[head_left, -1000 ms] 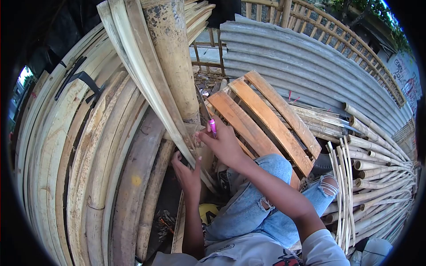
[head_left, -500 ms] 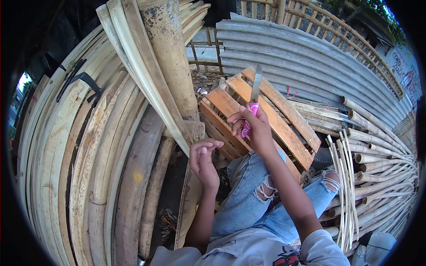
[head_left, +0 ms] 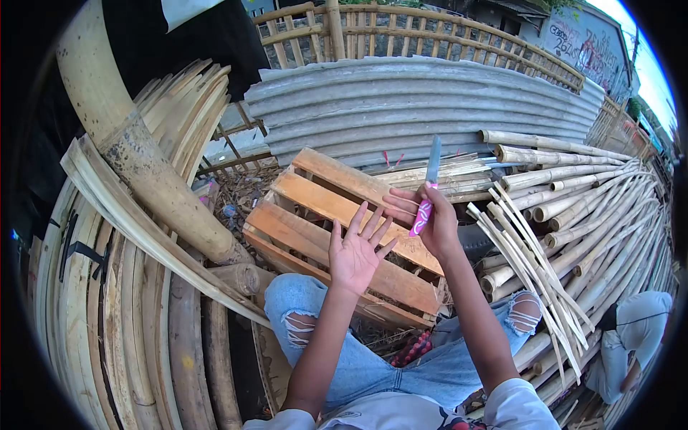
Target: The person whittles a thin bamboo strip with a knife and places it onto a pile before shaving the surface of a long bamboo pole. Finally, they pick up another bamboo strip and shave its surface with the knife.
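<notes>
My left hand (head_left: 352, 261) is raised over my lap, palm up with its fingers spread and nothing in it. Beside it, my right hand (head_left: 443, 233) keeps a knife (head_left: 423, 212) upright against the palm with the thumb, while its other fingers stretch out toward the left hand. The knife has a pink handle with a white pattern, and its blade points up and away from me. Both hands overlap a slatted wooden crate (head_left: 304, 234) in this view, which lies just beyond my knees.
A thick bamboo pole (head_left: 168, 183) leans at the left, with split bamboo strips (head_left: 136, 208) along it. Bamboo poles (head_left: 573, 193) and thin strips (head_left: 534, 265) are stacked at the right. Corrugated sheeting (head_left: 430, 93) stands behind the crate. Another person (head_left: 623, 344) bends at the lower right.
My view has swung right and up. My left hand has opened from a loose curl to spread fingers, palm up. The right hand's fingers have straightened, with the knife still in it.
</notes>
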Demonstrator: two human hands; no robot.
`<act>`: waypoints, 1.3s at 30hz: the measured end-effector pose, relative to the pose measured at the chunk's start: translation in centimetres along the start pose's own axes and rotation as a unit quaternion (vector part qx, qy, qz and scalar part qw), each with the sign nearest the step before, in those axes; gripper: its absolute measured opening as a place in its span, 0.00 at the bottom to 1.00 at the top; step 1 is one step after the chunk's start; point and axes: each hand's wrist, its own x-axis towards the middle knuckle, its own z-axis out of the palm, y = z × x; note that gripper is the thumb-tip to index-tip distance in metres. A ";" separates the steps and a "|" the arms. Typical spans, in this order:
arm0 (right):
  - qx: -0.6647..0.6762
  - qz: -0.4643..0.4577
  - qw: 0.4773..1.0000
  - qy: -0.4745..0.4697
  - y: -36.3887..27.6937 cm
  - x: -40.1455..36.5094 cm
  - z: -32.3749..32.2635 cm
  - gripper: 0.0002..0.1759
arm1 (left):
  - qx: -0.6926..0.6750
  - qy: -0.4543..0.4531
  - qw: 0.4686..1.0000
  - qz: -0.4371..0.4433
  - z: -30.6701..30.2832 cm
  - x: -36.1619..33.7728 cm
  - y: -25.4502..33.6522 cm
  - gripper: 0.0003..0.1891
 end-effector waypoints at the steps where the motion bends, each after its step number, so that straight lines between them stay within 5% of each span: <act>1: 0.012 0.074 0.996 -0.056 0.0 -1.1 -0.4 0.17 | -0.008 0.011 1.000 -0.012 -1.6 0.6 -0.9 0.35; 2: 0.060 0.170 0.975 -0.130 0.7 -1.7 -1.0 0.16 | -0.077 0.015 0.996 -0.051 -1.9 1.1 -1.5 0.33; 3: 0.059 0.166 0.983 -0.059 1.6 -2.3 -0.3 0.14 | -0.079 0.017 0.995 -0.064 -2.2 1.8 -2.4 0.33; 5: -0.130 -0.001 0.987 0.096 2.1 -0.9 -4.1 0.14 | 0.000 -0.022 0.993 -0.120 -2.6 3.4 -4.2 0.32; 6: -0.152 -0.089 0.976 0.127 1.8 0.4 -6.7 0.15 | 0.049 0.067 0.993 -0.087 1.0 3.3 -5.0 0.32; 7: -0.184 -0.117 0.964 0.151 0.5 1.4 -8.5 0.15 | 0.052 0.065 0.992 -0.098 2.1 3.8 -5.3 0.32; 9: -0.143 -0.048 0.974 0.167 -2.3 1.9 -11.1 0.14 | 0.179 0.003 0.975 -0.135 2.8 4.9 -5.6 0.32; 13: -0.113 0.037 0.980 0.161 -3.7 0.6 -14.0 0.12 | 0.262 0.082 0.946 -0.172 0.3 7.9 -8.3 0.27; 17: 0.060 0.127 0.983 0.115 -0.8 -0.7 -15.9 0.12 | 0.112 0.188 0.941 -0.259 -7.0 11.3 -12.3 0.22; 18: 0.062 0.151 0.974 0.156 0.1 -0.2 -16.0 0.11 | -0.046 0.013 0.956 -0.289 -11.0 12.0 -13.7 0.21; 19: 0.066 0.175 0.962 0.198 0.9 0.1 -16.0 0.10 | -0.204 -0.160 0.917 -0.302 -13.2 12.2 -14.8 0.20; 21: -0.025 0.130 0.958 0.256 0.0 0.9 -17.0 0.12 | -0.184 -0.139 0.926 -0.297 -11.3 13.2 -16.1 0.20; 23: -0.391 -0.114 0.850 0.333 -1.6 2.0 -18.2 0.17 | 0.079 0.151 0.974 -0.150 -5.0 12.6 -16.7 0.20; 27: -0.256 -0.143 0.899 0.326 -6.4 3.5 -19.1 0.19 | 0.072 0.158 0.969 -0.178 -6.4 13.9 -20.3 0.19; 29: -0.404 -0.159 0.858 0.274 -7.8 3.4 -19.7 0.18 | 0.131 0.199 0.936 -0.259 -7.1 14.4 -23.7 0.20; 30: -0.495 -0.096 0.818 0.275 -9.6 2.4 -17.6 0.16 | 0.159 0.211 0.918 -0.297 -7.6 14.7 -25.8 0.21; 31: -0.493 -0.094 0.819 0.277 -9.2 2.6 -17.6 0.16 | 0.113 0.187 0.920 -0.324 -8.9 14.9 -28.4 0.21; 33: -0.635 -0.137 0.720 0.242 -8.1 3.3 -17.4 0.16 | 0.091 0.074 0.929 -0.351 -10.1 14.6 -32.0 0.20; 35: -0.649 -0.131 0.714 0.228 -7.0 3.5 -16.9 0.15 | 0.172 0.154 0.894 -0.383 -9.7 14.9 -36.4 0.19; 38: -0.645 -0.171 0.712 0.218 -6.0 3.5 -16.3 0.15 | 0.238 0.143 0.880 -0.385 -10.5 14.9 -41.2 0.18; 39: -0.655 -0.166 0.710 0.197 -6.1 3.2 -16.0 0.14 | 0.442 0.078 0.829 -0.335 -10.4 15.3 -42.2 0.17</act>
